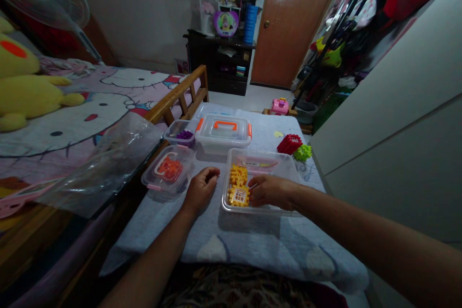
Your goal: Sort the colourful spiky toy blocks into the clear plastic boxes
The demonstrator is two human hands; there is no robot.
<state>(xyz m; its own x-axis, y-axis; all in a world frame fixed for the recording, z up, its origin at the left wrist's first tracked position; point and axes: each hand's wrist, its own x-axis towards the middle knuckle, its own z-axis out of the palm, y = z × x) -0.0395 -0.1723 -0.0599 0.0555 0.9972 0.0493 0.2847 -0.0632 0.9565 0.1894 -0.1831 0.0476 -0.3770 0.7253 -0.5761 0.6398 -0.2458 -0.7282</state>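
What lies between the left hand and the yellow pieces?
In the head view, blue cloth and the clear bin's side wall separate the left hand from the yellow pieces.

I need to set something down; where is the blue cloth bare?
Bare: pale-blue cloth between the clear rectangular plastic bin and the near edge; also between the orange-handled translucent plastic box and red plastic stack. Crowded: the left, behind the pink-clipped clear plastic box.

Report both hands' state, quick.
Left hand: loosely open, nothing visibly held.
Right hand: at the yellow pieces; whether gripping one, cannot be told.
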